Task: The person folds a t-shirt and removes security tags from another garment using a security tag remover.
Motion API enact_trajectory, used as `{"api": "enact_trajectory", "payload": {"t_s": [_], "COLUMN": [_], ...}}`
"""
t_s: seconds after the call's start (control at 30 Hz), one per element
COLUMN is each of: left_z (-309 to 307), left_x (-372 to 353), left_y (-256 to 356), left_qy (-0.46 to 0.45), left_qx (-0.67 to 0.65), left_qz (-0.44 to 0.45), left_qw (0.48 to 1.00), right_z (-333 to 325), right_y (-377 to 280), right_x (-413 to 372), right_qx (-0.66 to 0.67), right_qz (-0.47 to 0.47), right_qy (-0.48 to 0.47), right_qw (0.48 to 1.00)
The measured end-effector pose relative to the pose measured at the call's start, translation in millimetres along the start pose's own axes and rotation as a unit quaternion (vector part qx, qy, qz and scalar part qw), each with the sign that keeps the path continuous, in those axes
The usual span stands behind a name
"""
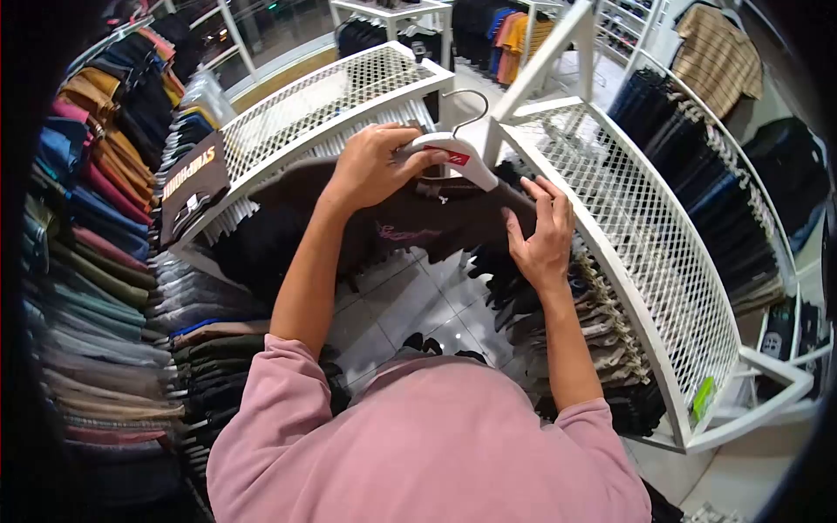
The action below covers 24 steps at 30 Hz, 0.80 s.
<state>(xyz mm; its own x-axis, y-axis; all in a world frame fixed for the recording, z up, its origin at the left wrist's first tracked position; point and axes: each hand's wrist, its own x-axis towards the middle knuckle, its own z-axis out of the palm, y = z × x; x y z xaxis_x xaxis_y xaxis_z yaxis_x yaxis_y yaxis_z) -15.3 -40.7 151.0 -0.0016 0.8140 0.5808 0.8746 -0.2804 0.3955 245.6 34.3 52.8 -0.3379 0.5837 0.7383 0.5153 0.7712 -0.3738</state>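
Observation:
A dark brown T-shirt (349, 227) with a small pink print on its chest hangs on a white hanger (478, 170) in front of me. The hanger has a metal hook and a red label. Near the hook, my left hand (375, 164) is closed on the hanger, its thumb lying across the label. My right hand (542, 231) holds the shirt at its right shoulder, thumb on the near side and fingers bent over the edge. The hanger's arms are largely hidden inside the shirt.
White mesh-topped racks stand left (296, 96) and right (628, 235), with clothes hanging beneath. A folded brown shirt (193, 187) with orange lettering drapes over the left rack. Hanging trousers (113, 349) crowd the left side. Tiled floor (392, 301) shows between.

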Motion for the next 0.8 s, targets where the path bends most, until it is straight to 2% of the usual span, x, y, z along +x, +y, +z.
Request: {"api": "enact_trajectory", "payload": {"t_s": [0.1, 0.17, 0.23, 0.3, 0.4, 0.5, 0.57, 0.63, 0.7, 0.77, 0.8], "left_z": [13, 26, 39, 55, 85, 113, 128, 136, 143, 149, 156], "left_x": [13, 19, 23, 28, 35, 46, 52, 59, 66, 70, 71], "left_y": [21, 35, 52, 72, 98, 118, 138, 157, 159, 149, 145], "left_qy": [-0.049, -0.057, -0.121, -0.136, -0.172, -0.160, -0.196, -0.189, -0.194, -0.248, -0.212], "left_qx": [-0.045, -0.081, -0.062, -0.097, -0.197, -0.187, -0.220, -0.271, -0.238, -0.079, -0.111], "left_qz": [0.003, 0.032, 0.014, 0.070, 0.059, 0.147, 0.142, 0.108, 0.162, 0.155, 0.158], "left_qw": [0.998, 0.995, 0.991, 0.983, 0.963, 0.958, 0.945, 0.937, 0.938, 0.953, 0.958], "right_z": [-33, -54, -77, -101, -141, -174, -196, -219, -244, -265, -274], "right_y": [10, 19, 25, 30, 33, 45, 45, 51, 52, 57, 59], "right_x": [-8, -23, -37, -54, -76, -96, -108, -116, -123, -132, -136], "right_qx": [-0.039, -0.004, -0.024, -0.079, -0.171, -0.251, -0.286, -0.303, -0.308, -0.327, -0.319], "right_qz": [-0.025, -0.001, -0.006, 0.002, 0.061, 0.116, 0.140, 0.149, 0.195, 0.215, 0.252], "right_qy": [0.026, -0.025, 0.014, 0.033, 0.064, 0.108, 0.109, 0.127, 0.135, 0.170, 0.157], "right_qw": [0.999, 1.000, 1.000, 0.996, 0.981, 0.955, 0.942, 0.933, 0.921, 0.905, 0.900]}}
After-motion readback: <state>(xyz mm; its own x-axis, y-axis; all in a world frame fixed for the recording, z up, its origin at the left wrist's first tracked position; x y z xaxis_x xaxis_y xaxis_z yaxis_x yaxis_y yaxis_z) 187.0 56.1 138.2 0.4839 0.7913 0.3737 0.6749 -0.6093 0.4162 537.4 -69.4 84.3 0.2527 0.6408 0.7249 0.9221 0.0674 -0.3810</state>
